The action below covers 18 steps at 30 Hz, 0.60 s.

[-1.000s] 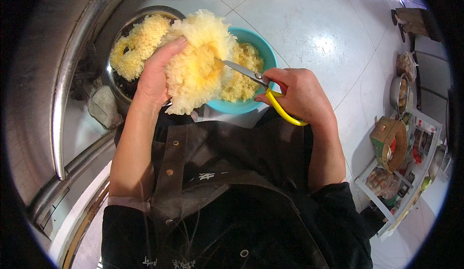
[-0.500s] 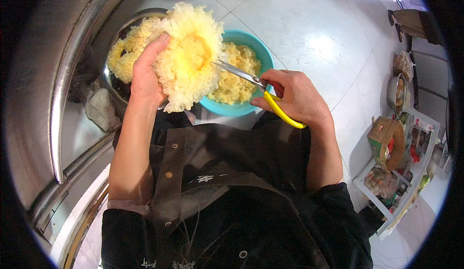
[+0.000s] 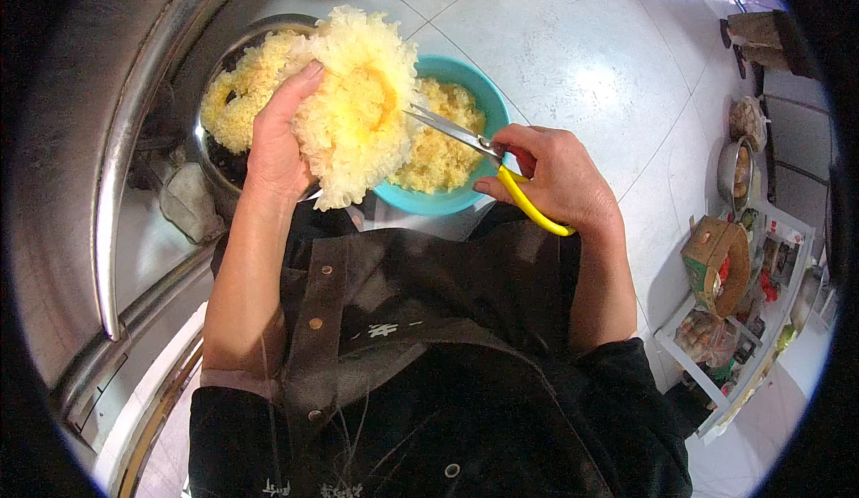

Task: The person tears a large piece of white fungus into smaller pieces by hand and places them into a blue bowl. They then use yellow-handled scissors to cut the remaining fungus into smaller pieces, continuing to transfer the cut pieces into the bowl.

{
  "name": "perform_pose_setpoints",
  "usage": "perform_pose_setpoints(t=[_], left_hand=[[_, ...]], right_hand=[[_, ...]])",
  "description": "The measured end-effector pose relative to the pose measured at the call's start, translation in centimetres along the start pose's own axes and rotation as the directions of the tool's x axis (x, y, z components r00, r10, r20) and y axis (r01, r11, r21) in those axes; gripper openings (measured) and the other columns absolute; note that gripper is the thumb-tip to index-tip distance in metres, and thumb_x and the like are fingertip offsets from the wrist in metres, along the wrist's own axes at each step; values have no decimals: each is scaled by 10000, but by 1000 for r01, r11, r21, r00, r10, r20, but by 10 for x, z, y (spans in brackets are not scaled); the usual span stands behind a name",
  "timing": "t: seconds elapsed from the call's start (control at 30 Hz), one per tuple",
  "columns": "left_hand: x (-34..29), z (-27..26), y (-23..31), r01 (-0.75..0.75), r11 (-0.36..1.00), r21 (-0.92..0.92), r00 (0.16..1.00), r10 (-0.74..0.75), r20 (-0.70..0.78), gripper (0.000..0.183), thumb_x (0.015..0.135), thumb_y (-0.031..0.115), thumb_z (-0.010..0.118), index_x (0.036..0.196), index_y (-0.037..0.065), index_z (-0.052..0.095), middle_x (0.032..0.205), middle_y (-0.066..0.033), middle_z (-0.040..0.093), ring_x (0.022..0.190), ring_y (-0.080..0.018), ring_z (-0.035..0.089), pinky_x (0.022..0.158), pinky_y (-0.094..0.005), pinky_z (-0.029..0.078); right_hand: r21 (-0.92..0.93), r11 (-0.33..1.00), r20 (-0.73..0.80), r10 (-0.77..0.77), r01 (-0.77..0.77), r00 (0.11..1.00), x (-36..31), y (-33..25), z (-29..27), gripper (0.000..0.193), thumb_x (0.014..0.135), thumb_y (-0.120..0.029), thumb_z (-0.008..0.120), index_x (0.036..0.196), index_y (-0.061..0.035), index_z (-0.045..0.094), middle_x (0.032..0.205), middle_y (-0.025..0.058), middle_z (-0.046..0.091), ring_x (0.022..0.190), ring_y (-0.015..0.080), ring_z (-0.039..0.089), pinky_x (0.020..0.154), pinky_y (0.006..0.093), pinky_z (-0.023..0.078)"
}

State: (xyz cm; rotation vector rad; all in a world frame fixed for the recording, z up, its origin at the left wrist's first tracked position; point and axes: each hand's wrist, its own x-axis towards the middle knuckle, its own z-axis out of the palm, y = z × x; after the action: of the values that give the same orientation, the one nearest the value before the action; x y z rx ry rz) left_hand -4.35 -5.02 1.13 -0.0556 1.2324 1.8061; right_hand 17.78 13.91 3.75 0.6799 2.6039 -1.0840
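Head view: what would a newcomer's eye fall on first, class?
The frilly clump in the left hand, upper left of centre, stands out first. Next come the yellow-handled scissors in the right hand, tips at the clump's right edge. Behind them sits the turquoise bowl of yellow pieces.

Left hand [image 3: 276, 156] is left of the turquoise bowl [image 3: 495, 104], gripping: thumb on top, angled up, tip about level with the bowl's far rim, other fingers hidden. Left forearm [image 3: 249, 270] runs up from lower left of the bowl, bare, wrist near straight. Right hand [image 3: 562, 176] sits at the bowl's right side, back of hand up, index curled, thumb opposing. Right forearm [image 3: 605, 274] comes from lower right of the bowl, bare, wrist bent inward
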Motion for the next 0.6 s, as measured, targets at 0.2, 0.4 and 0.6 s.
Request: perform_pose_setpoints(t=[0.2,0.4,0.6], left_hand=[[1,-2,0,48,999,-22,996,-46,78,496,942,297,624,1296,-45,567,1234,-185,660,1110,-278,670,970,-399,545],[-1,-3,-5,86,996,-2,994,-86,67,505,937,308,628,1292,-48,575,1218,-187,667,1091,-277,678,956,-398,552],[-2,1,-1,70,997,-42,997,-69,26,509,950,312,603,1301,-54,560,1241,-195,653,1107,-288,669,961,-405,549]], right_hand=[[77,996,36,-47,44,998,2,3,3,460,722,-351,873,1029,-59,693,707,52,574,599,148,502,565,316,413],[78,997,83,-23,17,996,4,-2,4,487,712,-351,881,1054,-56,696,703,46,590,593,143,516,561,301,417],[70,997,40,-27,24,999,3,0,6,407,746,-269,875,1053,-58,710,673,30,601,576,134,510,558,293,421]])
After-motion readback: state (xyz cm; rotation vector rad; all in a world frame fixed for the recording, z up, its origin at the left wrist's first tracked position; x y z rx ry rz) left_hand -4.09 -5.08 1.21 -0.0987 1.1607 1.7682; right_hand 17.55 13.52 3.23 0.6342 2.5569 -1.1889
